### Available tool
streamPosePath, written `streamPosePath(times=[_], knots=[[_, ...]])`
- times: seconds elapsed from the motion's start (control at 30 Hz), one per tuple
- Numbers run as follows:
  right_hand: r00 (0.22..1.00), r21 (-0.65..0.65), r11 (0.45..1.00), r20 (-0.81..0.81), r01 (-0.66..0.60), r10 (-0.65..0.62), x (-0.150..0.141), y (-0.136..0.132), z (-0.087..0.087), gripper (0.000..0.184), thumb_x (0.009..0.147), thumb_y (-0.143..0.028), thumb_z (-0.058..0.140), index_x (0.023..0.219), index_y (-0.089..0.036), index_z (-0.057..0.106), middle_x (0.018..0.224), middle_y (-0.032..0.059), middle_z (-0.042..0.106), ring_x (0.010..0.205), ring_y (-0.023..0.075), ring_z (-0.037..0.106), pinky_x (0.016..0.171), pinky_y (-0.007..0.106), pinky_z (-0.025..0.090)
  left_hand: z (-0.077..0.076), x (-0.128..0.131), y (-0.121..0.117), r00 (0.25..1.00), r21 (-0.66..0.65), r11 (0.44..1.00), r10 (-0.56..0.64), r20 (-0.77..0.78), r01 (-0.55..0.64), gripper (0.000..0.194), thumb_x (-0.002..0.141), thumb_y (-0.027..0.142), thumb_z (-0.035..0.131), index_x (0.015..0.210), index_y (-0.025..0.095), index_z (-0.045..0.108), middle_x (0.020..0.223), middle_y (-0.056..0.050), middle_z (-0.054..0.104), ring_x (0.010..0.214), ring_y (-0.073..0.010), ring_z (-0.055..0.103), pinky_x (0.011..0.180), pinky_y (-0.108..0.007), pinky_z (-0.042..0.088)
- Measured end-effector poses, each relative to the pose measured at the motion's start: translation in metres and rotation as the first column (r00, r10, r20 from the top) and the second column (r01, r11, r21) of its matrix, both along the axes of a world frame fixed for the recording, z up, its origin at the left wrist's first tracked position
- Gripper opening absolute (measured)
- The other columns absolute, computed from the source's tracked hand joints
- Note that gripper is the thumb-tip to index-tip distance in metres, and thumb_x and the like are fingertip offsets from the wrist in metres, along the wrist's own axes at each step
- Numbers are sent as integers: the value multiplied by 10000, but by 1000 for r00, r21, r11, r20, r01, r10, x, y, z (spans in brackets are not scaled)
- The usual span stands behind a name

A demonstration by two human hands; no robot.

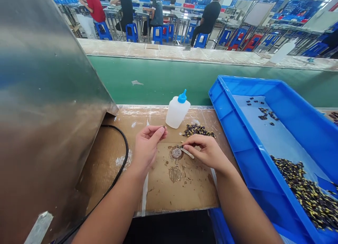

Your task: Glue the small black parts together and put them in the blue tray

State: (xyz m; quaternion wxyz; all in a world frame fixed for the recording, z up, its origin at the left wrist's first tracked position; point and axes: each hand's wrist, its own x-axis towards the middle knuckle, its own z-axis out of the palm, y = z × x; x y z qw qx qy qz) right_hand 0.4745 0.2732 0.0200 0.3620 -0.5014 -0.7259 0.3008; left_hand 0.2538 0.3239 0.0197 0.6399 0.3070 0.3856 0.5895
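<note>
My left hand point(148, 147) is pinched shut on a tiny dark part held at its fingertips, above the cardboard sheet point(158, 187). My right hand point(206, 151) is closed around a thin pale stick point(188, 153), whose tip touches a small round puddle of brownish glue point(176, 153) on the cardboard. A white squeeze bottle with a blue cap point(177, 110) stands just behind both hands. A small heap of dark and yellow parts point(197, 130) lies beside the bottle, close to my right hand.
A blue tray point(229, 110) on the right holds several of the same small parts. A metal housing point(44, 96) fills the left, with a black cable point(120, 166) curving out. A green conveyor belt point(163, 78) runs behind. People sit at benches far back.
</note>
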Motion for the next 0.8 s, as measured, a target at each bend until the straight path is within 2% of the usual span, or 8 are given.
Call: streamPosePath(times=[0.13,0.33,0.53,0.8], knots=[[996,-11,997,-20,82,-82,0,2,-7,119,950,-318,733,994,-227,795,933,32,807,799,176,735,726,300,567,-3,1,0,1000,17,1000,15,1,-15,455,548,426,1049,809,152,794,864,-93,788,793,-159,729,758,-256,614],[979,177,981,171,81,-112,16,9,-15,156,987,-238,637,992,-231,793,983,55,788,885,192,725,791,326,556,-15,-1,5,1000,68,998,19,-22,-18,458,591,427,1038,863,151,793,891,-90,792,800,-157,735,794,-272,621],[951,126,992,306,-4,-35,21,13,-27,124,919,-129,715,941,-214,803,910,37,777,818,173,705,772,302,540,-21,-3,10,998,97,995,41,-44,-37,465,631,446,1024,895,144,788,903,-92,794,804,-150,739,796,-269,621],[943,109,994,333,-20,-18,22,15,-27,100,952,-185,742,972,-225,831,921,45,796,809,188,732,760,311,559,-16,-1,7,996,79,997,12,-89,-5,512,591,491,1038,873,142,792,893,-96,793,792,-152,731,783,-279,625]])
